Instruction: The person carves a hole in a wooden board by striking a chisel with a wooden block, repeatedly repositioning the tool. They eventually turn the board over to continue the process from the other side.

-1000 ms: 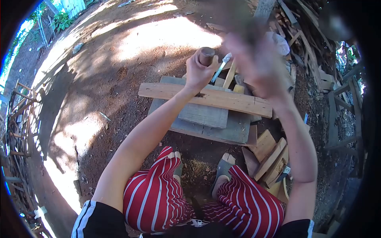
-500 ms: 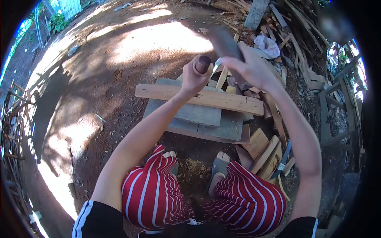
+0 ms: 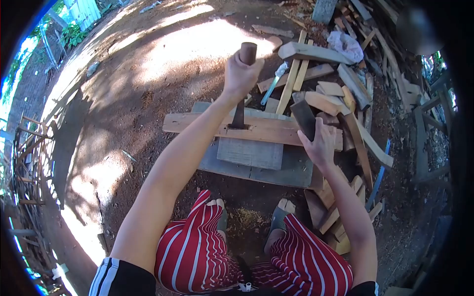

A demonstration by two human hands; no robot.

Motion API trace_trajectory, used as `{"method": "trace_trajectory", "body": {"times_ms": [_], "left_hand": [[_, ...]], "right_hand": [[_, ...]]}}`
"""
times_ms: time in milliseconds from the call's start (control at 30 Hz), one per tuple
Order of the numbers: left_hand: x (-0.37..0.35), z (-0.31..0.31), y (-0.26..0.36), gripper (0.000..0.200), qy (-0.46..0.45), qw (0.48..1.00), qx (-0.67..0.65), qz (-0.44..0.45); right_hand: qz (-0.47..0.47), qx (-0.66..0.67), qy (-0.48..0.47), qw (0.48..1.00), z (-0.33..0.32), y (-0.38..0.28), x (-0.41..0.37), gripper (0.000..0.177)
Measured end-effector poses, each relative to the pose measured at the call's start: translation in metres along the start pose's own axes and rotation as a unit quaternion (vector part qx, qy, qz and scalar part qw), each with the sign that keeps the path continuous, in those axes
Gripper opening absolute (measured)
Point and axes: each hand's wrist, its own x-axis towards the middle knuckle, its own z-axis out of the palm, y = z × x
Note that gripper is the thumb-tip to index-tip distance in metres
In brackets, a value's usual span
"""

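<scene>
My left hand (image 3: 241, 79) is wrapped around the handle of a chisel (image 3: 238, 117), which stands nearly upright. The chisel's tip sits at a small dark slot in a wooden beam (image 3: 192, 122), and the round brown butt of its handle shows above my fist. To the right, my right hand (image 3: 320, 143) grips a dark wooden block (image 3: 303, 118), held over the beam's right end. Under the beam lie a short board (image 3: 251, 153) and a wider grey board (image 3: 291, 175).
Wood offcuts (image 3: 323, 101) lie heaped right of the beam, with a blue-handled tool (image 3: 274, 84) behind it. A handsaw (image 3: 379, 175) lies at the right. A white plastic bag (image 3: 344, 46) rests farther back. My feet (image 3: 280, 212) are just in front of the boards.
My right hand has lowered the dark block from its raised, blurred position to beside the beam's right end. My left hand still grips the chisel, whose blade is now visible at the slot.
</scene>
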Motion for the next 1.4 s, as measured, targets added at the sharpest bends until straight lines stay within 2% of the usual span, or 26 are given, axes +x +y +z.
{"method": "trace_trajectory", "body": {"times_ms": [33, 100, 167, 367, 467, 567, 633, 733, 800, 867, 933, 1033, 1100, 1200, 1267, 1300, 1367, 1400], "left_hand": [[0.003, -0.001, 0.0, 0.024, -0.016, 1.0, -0.004, -0.021], [0.005, 0.001, 0.012, 0.017, -0.026, 0.998, -0.026, -0.059], [0.018, 0.002, 0.005, 0.016, -0.042, 0.995, -0.049, -0.077], [0.031, 0.003, 0.002, 0.017, -0.089, 0.983, -0.096, -0.131], [0.043, 0.004, 0.0, 0.016, -0.126, 0.967, -0.138, -0.174], [0.045, 0.005, 0.002, 0.015, -0.12, 0.964, -0.134, -0.196], [0.037, 0.001, 0.008, 0.015, -0.126, 0.965, -0.128, -0.189], [0.022, -0.011, 0.014, 0.016, -0.168, 0.963, -0.143, -0.153], [0.02, -0.019, 0.017, 0.017, -0.244, 0.937, -0.181, -0.171], [0.022, -0.021, 0.02, 0.017, -0.24, 0.935, -0.192, -0.176], [0.022, -0.016, 0.021, 0.018, -0.225, 0.934, -0.198, -0.191], [0.008, -0.014, 0.017, 0.018, -0.194, 0.959, -0.163, -0.13], [-0.021, -0.017, 0.037, 0.018, -0.171, 0.974, -0.113, -0.1], [-0.075, -0.029, 0.053, 0.018, -0.166, 0.98, -0.097, -0.053], [-0.1, -0.037, 0.052, 0.019, -0.048, 0.994, -0.088, 0.045], [-0.103, -0.042, 0.053, 0.019, -0.05, 0.994, -0.089, 0.044], [-0.104, -0.051, 0.065, 0.019, 0.025, 0.974, -0.191, 0.121], [-0.101, -0.055, 0.075, 0.019, 0.026, 0.975, -0.189, 0.116]], "right_hand": [[-0.014, -0.013, 0.005, 1.0, 0.0, -0.002, -0.003, 0.062], [0.018, 0.022, -0.011, 1.0, -0.005, -0.003, -0.002, 0.061], [0.04, 0.057, -0.023, 0.997, -0.01, -0.007, -0.002, 0.06], [0.003, 0.061, 0.017, 0.998, -0.011, -0.008, -0.008, 0.055], [0.021, 0.07, 0.004, 0.997, -0.019, -0.011, 0.0, 0.053], [0.044, 0.109, 0.004, 0.993, -0.017, -0.01, 0.0, 0.052], [0.017, 0.048, 0.031, 0.998, -0.008, -0.006, -0.007, 0.052], [0.008, 0.038, 0.038, 0.999, 0.005, 0.001, -0.018, 0.06], [-0.012, 0.028, 0.054, 0.998, 0.011, -0.001, -0.023, 0.063], [0.015, 0.019, 0.027, 0.999, 0.006, -0.002, -0.021, 0.066], [0.01, 0.011, 0.039, 0.999, 0.006, -0.001, -0.022, 0.066], [-0.012, 0.006, 0.055, 0.998, 0.008, 0.0, -0.026, 0.061], [-0.025, 0.014, 0.0, 1.0, 0.007, -0.002, -0.032, 0.056], [-0.048, 0.004, -0.005, 0.999, 0.0, -0.005, -0.039, 0.053], [-0.058, -0.007, 0.001, 0.998, 0.0, -0.003, -0.038, 0.053], [-0.043, 0.013, -0.016, 0.999, 0.0, -0.003, -0.038, 0.053], [-0.027, 0.033, -0.038, 0.998, -0.002, -0.003, -0.04, 0.054], [0.031, 0.071, -0.072, 0.994, -0.003, -0.004, -0.042, 0.053]]}}
